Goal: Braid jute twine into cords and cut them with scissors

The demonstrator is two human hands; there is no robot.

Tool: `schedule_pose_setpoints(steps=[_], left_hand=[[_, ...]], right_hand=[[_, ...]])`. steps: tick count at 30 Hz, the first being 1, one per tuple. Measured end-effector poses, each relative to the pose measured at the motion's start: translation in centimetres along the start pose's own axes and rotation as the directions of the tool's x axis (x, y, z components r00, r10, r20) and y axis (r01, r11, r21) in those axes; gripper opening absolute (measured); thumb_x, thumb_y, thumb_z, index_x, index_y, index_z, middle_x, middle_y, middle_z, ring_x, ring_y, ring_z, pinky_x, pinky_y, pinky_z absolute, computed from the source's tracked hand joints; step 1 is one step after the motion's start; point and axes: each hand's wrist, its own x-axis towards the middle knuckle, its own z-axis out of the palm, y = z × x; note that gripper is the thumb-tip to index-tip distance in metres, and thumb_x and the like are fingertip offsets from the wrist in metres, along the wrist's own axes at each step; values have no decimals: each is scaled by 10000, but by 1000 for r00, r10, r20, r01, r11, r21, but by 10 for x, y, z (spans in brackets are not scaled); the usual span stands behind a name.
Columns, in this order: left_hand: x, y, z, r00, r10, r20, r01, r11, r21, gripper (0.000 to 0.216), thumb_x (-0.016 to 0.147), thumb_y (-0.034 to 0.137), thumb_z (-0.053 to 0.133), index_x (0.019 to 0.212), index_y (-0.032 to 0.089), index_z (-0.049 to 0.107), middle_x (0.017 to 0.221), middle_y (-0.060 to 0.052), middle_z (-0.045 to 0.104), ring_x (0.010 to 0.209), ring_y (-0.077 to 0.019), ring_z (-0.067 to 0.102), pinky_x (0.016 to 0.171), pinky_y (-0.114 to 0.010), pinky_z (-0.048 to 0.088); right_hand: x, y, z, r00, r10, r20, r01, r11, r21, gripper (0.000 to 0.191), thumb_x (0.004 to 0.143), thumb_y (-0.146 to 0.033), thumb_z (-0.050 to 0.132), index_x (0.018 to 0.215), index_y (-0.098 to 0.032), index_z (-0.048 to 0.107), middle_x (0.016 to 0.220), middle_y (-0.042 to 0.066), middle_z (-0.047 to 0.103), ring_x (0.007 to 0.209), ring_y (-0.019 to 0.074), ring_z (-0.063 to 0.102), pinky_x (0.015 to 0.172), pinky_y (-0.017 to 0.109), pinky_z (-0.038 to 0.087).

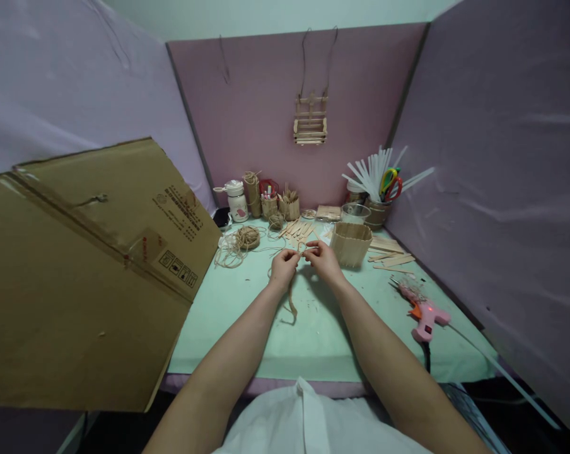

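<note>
My left hand (285,266) and my right hand (321,257) meet over the middle of the table, both with fingers pinched. Between them runs a piece of twine (292,302), pinched by each hand; its loose end hangs below my left hand onto the tabletop. A small loop of it shows just above the fingertips. To the right of my right hand stands an oval container made of craft sticks (351,244). A ball of twine (247,238) with loose strands lies to the left, and flat craft sticks (298,231) are spread beyond my hands.
A pink glue gun (427,317) with a cord lies at the right. Behind it are loose sticks (393,260) and a pot of glue sticks and scissors (378,211). A large cardboard sheet (100,284) leans at the left. A white bottle (236,202) stands at the back.
</note>
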Motion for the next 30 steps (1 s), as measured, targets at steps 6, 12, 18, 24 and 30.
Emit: schedule_pose_setpoints(steps=[6,12,18,24,30], left_hand=[[-1,3,0,984,-167,64,176,966,-187,145,582,259,637,660,152,579,528,44,462,481,-55,383,460,-202,244],[-2,10,-1,938,-275,209,329,898,-294,243,551,287,709,668,156,541,565,47,435,496,-43,375,442,-190,210],[-2,5,0,969,-211,128,241,920,-310,305,552,335,739,738,157,576,615,38,480,530,-44,416,456,-186,238],[-1,0,0,987,-142,74,156,949,-275,296,576,342,721,769,156,597,645,27,513,577,-60,455,488,-182,289],[0,-4,0,997,-49,56,57,987,-150,283,605,340,701,798,144,637,667,3,571,600,-84,475,531,-203,336]], right_hand=[[-7,-7,-1,997,67,49,-67,998,0,328,610,-282,639,901,-195,516,671,-2,638,564,130,531,489,237,380],[-7,-6,0,999,46,-20,-46,999,5,315,620,-316,634,890,-195,527,687,-1,630,552,121,509,510,245,383],[-3,0,1,980,-178,-85,159,969,-189,192,644,-376,614,670,-196,552,632,0,574,619,145,511,609,277,413],[-5,-1,4,971,-234,-54,213,942,-258,191,696,-350,550,698,-178,633,682,30,635,663,164,549,668,297,434],[-7,-4,4,976,-204,-75,183,956,-228,199,681,-362,578,708,-181,656,699,42,658,676,178,570,675,307,451]])
